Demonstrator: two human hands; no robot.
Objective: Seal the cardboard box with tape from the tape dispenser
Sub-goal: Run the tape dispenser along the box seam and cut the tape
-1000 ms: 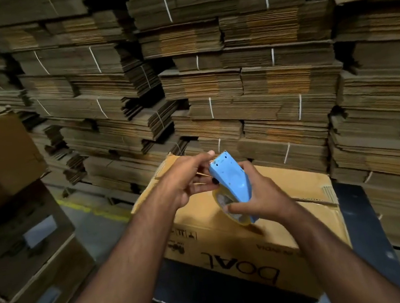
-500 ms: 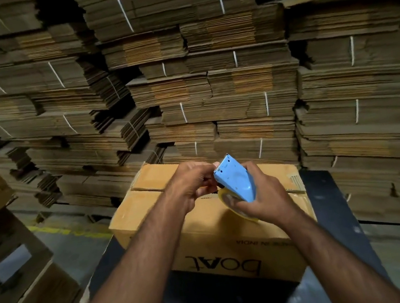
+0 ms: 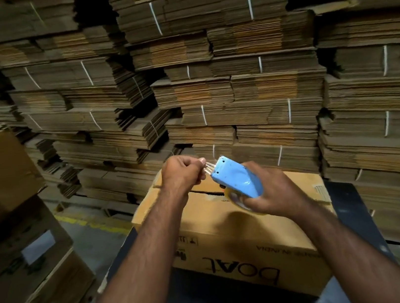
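Bundled stacks of flat cardboard (image 3: 234, 73) fill the background, with more cartons (image 3: 11, 231) piled at the left. In front of them a box (image 3: 232, 237) sits on a dark surface (image 3: 353, 211), its top flaps showing a gap along the seam. Above the box, the right hand (image 3: 272, 192) grasps the blue dispenser (image 3: 237, 179) with its tape roll. The left hand (image 3: 184, 173) pinches the clear tape (image 3: 209, 169) end drawn from the toothed edge.

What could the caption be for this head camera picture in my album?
Left hand pinches clear tape pulled from the blue tape dispenser held by the right hand above a cardboard box.
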